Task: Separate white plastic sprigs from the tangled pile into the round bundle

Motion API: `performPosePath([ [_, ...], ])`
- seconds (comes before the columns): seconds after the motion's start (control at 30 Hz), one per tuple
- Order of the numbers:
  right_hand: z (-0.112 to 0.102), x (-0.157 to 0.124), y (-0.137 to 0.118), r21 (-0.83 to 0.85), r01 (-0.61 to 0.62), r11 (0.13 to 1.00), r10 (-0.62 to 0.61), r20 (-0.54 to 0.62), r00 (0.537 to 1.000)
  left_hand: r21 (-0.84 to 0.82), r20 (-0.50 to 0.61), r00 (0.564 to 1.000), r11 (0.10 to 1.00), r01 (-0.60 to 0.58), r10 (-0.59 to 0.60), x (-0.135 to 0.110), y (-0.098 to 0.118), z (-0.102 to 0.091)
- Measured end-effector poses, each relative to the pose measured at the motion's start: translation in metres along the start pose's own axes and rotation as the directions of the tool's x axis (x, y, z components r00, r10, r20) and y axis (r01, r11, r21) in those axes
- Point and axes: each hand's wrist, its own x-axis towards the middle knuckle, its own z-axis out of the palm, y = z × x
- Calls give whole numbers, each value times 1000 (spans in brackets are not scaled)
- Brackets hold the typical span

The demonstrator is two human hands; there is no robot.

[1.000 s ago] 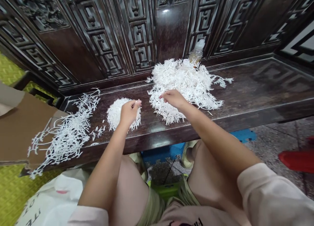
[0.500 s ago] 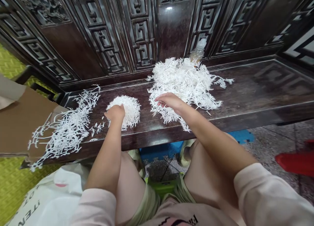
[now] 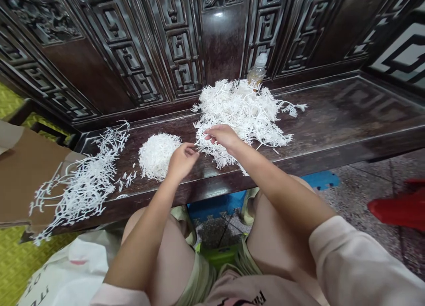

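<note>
Head view: light, easily tangled white sprigs (image 3: 239, 111) are pinched at 12 o'clock by the right hand (image 3: 221, 136); left hand (image 3: 182, 162) curled, grip unclear.

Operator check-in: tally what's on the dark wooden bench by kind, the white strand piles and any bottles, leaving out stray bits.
Round white mound: 1
Large loose white pile: 1
Spread-out white pile: 1
Plastic bottle: 1
Total: 4
</note>
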Motion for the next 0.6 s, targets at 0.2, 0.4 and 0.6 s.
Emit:
performPosePath([
  [0.2, 8, -1, 4, 19, -9, 1000, 8, 34, 999, -125, -127, 988, 989, 77, -93, -14, 15, 26],
  [0.4, 8, -5, 0, 47, -92, 995, 90, 48, 995, -343, -108, 991, 938, 38, -80, 0, 12, 23],
  [0.6, 5, -4, 0, 146, -189, 971, 181, 65, 981, -578, -59, 998, 816, -14, -25, -1, 18, 31],
])
